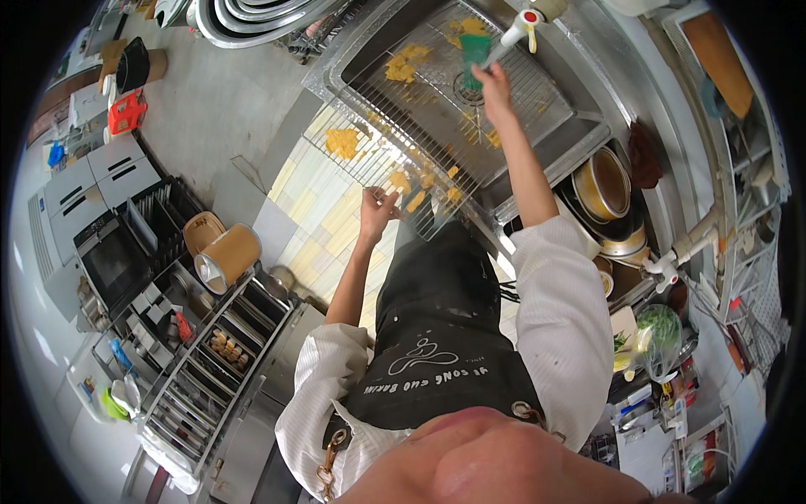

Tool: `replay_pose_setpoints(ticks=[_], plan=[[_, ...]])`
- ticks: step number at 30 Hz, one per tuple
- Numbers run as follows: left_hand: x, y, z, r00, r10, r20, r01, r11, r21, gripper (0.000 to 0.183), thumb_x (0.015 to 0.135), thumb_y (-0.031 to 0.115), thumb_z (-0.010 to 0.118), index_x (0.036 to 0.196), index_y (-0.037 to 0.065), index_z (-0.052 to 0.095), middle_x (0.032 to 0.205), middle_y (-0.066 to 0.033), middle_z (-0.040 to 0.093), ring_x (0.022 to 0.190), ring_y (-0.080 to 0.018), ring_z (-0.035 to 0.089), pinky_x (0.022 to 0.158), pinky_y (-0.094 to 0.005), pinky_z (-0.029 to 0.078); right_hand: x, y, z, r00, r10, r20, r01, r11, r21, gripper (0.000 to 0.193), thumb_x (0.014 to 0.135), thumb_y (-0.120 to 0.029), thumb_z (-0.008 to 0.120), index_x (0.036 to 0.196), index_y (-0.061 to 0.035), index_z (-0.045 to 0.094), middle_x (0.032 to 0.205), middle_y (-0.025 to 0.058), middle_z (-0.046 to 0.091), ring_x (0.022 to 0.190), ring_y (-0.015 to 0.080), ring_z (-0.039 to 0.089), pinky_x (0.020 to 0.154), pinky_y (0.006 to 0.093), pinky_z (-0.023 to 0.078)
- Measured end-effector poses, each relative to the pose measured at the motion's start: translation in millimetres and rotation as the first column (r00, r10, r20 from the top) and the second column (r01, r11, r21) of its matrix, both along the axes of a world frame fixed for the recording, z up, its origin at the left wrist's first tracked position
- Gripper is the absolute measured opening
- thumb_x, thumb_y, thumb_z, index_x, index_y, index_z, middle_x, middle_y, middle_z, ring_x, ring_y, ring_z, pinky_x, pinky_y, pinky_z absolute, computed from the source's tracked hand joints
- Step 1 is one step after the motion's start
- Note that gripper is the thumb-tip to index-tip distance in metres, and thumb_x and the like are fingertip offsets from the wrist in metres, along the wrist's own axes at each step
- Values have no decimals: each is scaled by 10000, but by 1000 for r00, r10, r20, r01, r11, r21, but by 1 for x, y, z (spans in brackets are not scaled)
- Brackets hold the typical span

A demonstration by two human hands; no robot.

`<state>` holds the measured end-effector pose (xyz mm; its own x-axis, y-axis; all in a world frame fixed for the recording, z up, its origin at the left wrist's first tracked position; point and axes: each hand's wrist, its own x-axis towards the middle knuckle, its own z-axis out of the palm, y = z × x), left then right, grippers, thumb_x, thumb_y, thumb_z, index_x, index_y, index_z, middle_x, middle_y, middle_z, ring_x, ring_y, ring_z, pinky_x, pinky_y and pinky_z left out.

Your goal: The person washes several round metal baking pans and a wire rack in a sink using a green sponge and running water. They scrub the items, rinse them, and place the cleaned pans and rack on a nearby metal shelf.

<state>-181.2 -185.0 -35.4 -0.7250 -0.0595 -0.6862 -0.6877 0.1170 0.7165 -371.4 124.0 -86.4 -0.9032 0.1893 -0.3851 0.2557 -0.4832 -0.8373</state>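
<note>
A large wire cooling rack [382,139] lies across the sink [537,155] and juts out over its near left edge. Yellow crumbs [341,143] cling to the wires in patches. My left hand [379,212] pinches the rack's near left edge. Over the sink, close to the drain, my right hand [495,87] grips a flat green thing [475,55]; I cannot tell whether it is a scraper or a scouring pad. The tap [514,32] with a red-marked lever is just beyond that hand.
Gold-rimmed round pans [602,186] fill the basin right of the sink. A second tap [663,270] stands farther right. Large metal bowls [252,23] are stacked at the upper left. A tray rack [214,370] and a brown tub [228,256] stand to the left.
</note>
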Motion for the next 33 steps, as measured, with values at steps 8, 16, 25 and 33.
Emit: replay_pose_setpoints(ticks=[8,16,25,33], plan=[[32,-7,15,999,16,44,-15,999,-28,294,915,53,639,917,12,348,801,-94,497,569,-187,610,495,-347,574,28,-150,-28,533,832,157,-157,-85,984,570,1025,-405,284,1538,-177,190,1604,42,107,1480,235,110,1196,450,144],[41,-18,41,987,44,155,-41,999,-23,260,902,4,639,940,12,382,794,-78,515,604,-181,620,540,-348,596,-65,12,-164,866,367,339,-384,54,922,654,1014,-540,214,1550,-170,155,1617,95,96,1494,262,45,1205,479,13],[37,-29,50,981,101,165,-95,994,-47,274,890,3,652,967,27,390,820,-62,495,599,-161,598,543,-335,586,10,-95,-30,539,743,398,-455,-141,879,671,985,-477,404,1542,-172,187,1618,48,77,1490,246,82,1200,504,14],[15,-33,61,984,26,178,-15,998,-59,248,888,-54,628,941,4,393,801,-60,473,607,-173,616,543,-316,577,-41,58,-173,855,370,363,-364,-70,929,656,998,-426,420,1522,-80,234,1593,155,183,1473,346,137,1197,480,105]])
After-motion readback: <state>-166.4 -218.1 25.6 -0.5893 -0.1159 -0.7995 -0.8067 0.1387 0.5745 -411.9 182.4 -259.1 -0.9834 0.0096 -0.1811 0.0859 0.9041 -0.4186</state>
